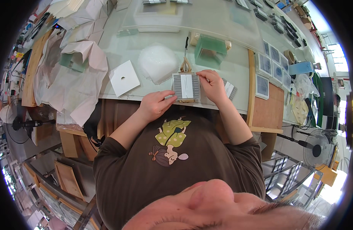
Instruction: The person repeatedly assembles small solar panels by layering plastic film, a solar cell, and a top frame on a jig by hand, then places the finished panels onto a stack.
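Note:
Before me at the front of the table is a grey striped rectangular panel (178,87) with a white strip down its middle. It rests on a small wooden block or stand (185,66) that shows above and below it. My left hand (156,104) has its fingertips together at the panel's lower left edge. With bent fingers, my right hand (211,85) pinches the upper right corner. Another grey panel with a white strip (229,89) lies beside my right wrist, partly hidden by it. A thin black-handled tool (186,43) stands behind the stand.
Left of the panel are a white translucent sheet pile (157,63) and a white square card with a hole (124,78). Stacked green glass (211,51) stands behind my right hand. Framed panels (263,64) lie at right by a wooden edge (251,90). Crumpled paper (75,84) covers the left.

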`<state>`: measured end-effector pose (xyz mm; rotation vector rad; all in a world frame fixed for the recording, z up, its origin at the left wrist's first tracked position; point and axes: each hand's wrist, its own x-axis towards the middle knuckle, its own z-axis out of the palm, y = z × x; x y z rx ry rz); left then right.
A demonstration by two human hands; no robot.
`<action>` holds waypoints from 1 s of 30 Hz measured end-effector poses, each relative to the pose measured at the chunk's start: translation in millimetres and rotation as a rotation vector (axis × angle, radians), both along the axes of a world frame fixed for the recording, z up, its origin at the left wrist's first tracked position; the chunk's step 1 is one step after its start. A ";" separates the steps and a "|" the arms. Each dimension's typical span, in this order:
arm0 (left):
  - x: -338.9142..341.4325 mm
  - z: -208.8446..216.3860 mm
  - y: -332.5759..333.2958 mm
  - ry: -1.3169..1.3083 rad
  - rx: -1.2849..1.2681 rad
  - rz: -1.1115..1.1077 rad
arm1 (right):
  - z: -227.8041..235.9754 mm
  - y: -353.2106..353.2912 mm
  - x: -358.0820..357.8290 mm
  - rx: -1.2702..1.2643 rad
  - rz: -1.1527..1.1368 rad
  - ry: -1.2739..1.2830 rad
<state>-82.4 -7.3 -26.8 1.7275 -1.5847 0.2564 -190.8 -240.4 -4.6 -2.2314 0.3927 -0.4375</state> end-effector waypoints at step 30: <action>115.3 54.9 101.1 0.397 0.685 0.468 | 1.1 -15.6 -16.5 0.043 -0.166 -0.075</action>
